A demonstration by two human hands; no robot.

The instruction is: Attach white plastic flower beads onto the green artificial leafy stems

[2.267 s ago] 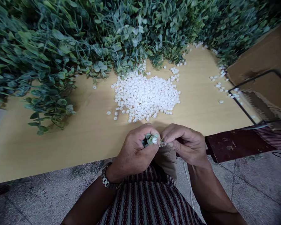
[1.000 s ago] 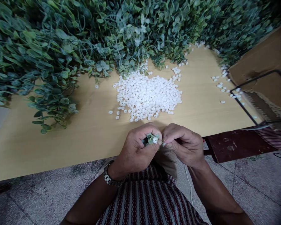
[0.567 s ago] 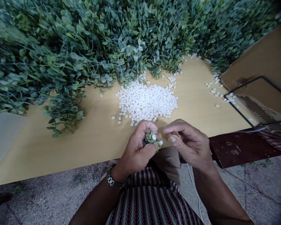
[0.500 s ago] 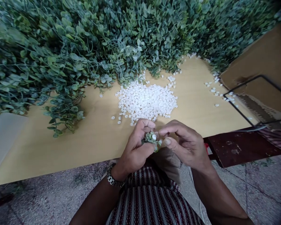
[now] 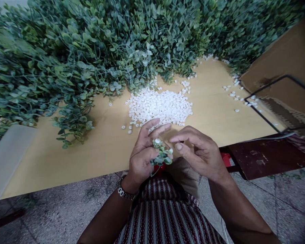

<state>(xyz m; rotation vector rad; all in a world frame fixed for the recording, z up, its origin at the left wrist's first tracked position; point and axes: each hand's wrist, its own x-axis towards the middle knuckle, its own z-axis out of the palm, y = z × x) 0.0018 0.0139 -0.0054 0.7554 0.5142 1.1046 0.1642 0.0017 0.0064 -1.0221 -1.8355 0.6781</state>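
My left hand [image 5: 142, 157] holds a small sprig of green leaves [image 5: 163, 157] between thumb and fingers, above the near edge of the table. Two white pieces show on the sprig, one at its top and one at its right side. Just right of it is my right hand [image 5: 200, 152], its thumb and forefinger apart with nothing seen between them. Beyond both hands lies a heap of small white ring-like pieces [image 5: 160, 106].
A large mass of leafy green stems [image 5: 104, 44] covers the back of the table [image 5: 96, 152]. At left lies a pale translucent sheet [image 5: 12, 156]. A torn cardboard box [image 5: 284, 64] and a black wire frame [image 5: 264, 120] stand at right, near a dark red stool [image 5: 269, 157].
The sprig has turned upright in my left hand, and its fingers have spread out. My right hand has stayed close by, with its fingertips slightly farther from the sprig.
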